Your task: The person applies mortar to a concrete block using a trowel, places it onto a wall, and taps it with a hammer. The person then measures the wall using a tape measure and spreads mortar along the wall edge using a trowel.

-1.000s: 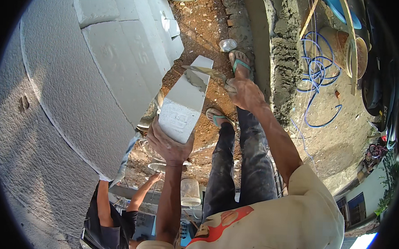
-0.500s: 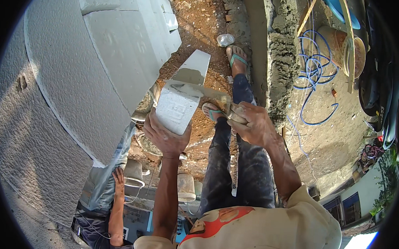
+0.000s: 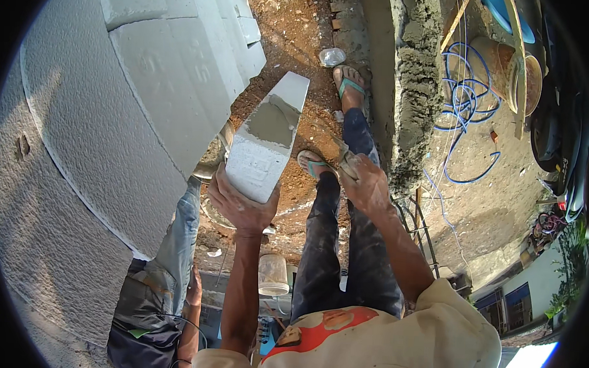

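My left hand point(image 3: 245, 205) is closed round the near end of a pale block point(image 3: 259, 163), which it holds up tilted away from me. A patch of wet grey mortar point(image 3: 271, 121) lies on the middle of the block's upper face. To the right, my right hand point(image 3: 367, 186) is wrapped round the handle of a trowel point(image 3: 345, 154). Its blade shows nearly edge-on, so its full shape is hidden. The trowel is apart from the block, over my legs.
A wall of large pale blocks point(image 3: 162, 75) rises close on the left. Beside it, a co-worker's arm point(image 3: 192, 304) and jeans show. A mortar-topped low wall point(image 3: 418, 91) runs along the right, with a tangled blue hose point(image 3: 465, 99) and a bucket point(image 3: 525, 82) beyond. Another bucket point(image 3: 273, 274) stands below.
The trowel has come off the block's face and moved right, its blade turning edge-on, and the mortar patch is uncovered. The co-worker at lower left has shifted; the block has barely moved.
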The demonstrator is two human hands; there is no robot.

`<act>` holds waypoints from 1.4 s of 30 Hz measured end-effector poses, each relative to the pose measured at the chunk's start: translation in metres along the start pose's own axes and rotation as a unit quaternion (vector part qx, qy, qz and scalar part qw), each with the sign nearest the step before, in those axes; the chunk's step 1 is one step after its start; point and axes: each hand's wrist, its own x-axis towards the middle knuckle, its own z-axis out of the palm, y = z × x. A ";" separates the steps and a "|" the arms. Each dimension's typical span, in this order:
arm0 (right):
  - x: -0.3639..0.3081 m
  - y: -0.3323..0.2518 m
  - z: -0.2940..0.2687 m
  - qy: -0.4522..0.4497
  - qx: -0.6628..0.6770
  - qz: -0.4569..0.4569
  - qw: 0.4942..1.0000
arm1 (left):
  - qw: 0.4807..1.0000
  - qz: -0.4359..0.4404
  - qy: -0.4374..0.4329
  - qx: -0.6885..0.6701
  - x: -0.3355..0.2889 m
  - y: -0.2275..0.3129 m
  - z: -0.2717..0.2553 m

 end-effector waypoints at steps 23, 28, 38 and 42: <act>0.040 0.057 0.078 0.044 -0.076 -0.059 0.994 | 1.000 -0.013 -0.020 -0.011 0.003 -0.001 0.011; 0.016 0.032 0.002 -0.017 0.039 -0.042 0.998 | 1.000 -0.007 -0.021 -0.011 0.001 -0.006 0.005; 0.072 0.008 0.000 -0.116 0.107 -0.023 0.987 | 0.999 -0.019 -0.029 -0.013 -0.004 -0.009 0.004; 0.103 0.034 0.004 -0.101 0.096 -0.083 0.987 | 0.999 -0.008 -0.031 -0.009 0.001 -0.003 0.007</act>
